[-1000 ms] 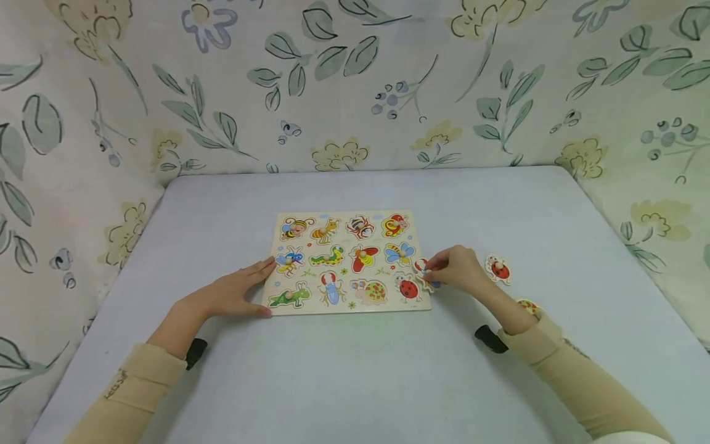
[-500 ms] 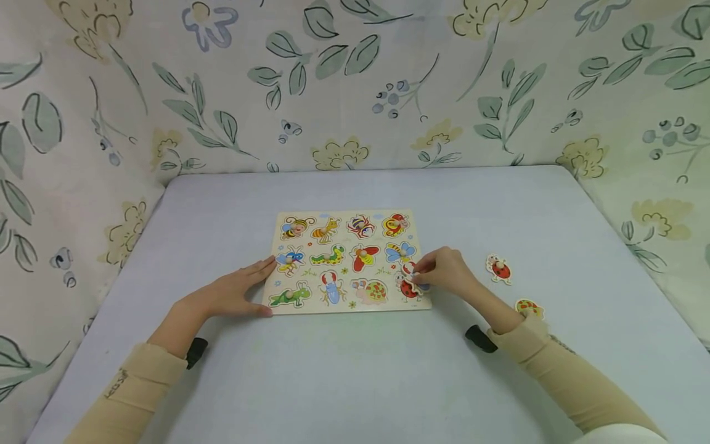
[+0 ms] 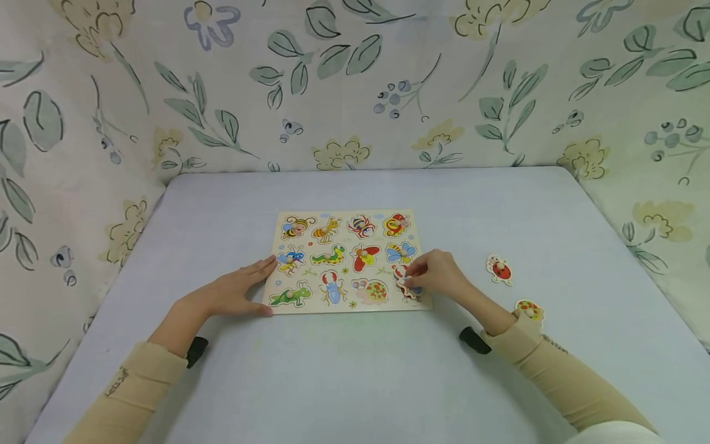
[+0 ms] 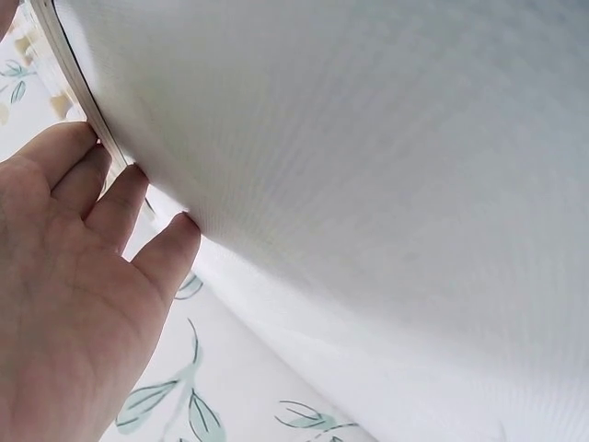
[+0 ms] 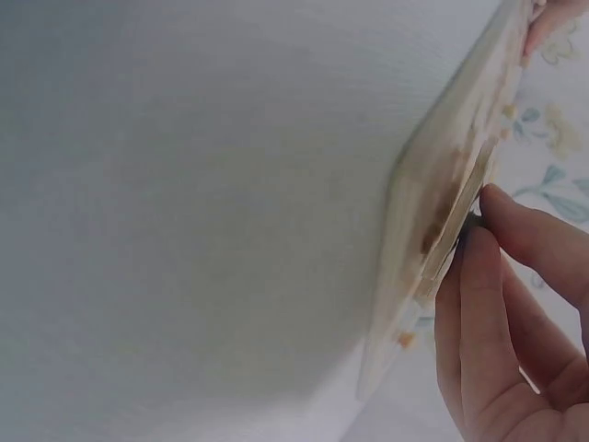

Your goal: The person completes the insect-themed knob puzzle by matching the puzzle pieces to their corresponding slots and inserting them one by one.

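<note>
A wooden peg puzzle board (image 3: 346, 285) with printed insects lies flat on the table. My left hand (image 3: 237, 293) rests at its left edge, fingers extended; in the left wrist view the fingertips (image 4: 135, 175) touch that edge. My right hand (image 3: 442, 274) pinches a red-and-blue beetle puzzle piece (image 3: 400, 277) by its knob, over the ladybug picture at the board's lower right corner. In the right wrist view the piece (image 5: 460, 216) is held just above the board (image 5: 396, 230), edge-on. Whether it touches the board I cannot tell.
A ladybug puzzle piece (image 3: 500, 270) and a snail puzzle piece (image 3: 529, 309) lie on the white table (image 3: 344, 376) to the right of the board. The snail piece is next to my right sleeve (image 3: 521, 339). Patterned cloth (image 3: 355, 98) stands behind and at the sides.
My right hand has carried the beetle piece leftward from beside the board's right edge to over the printed ladybug. The snail piece shows more fully. My left hand has stayed in place.
</note>
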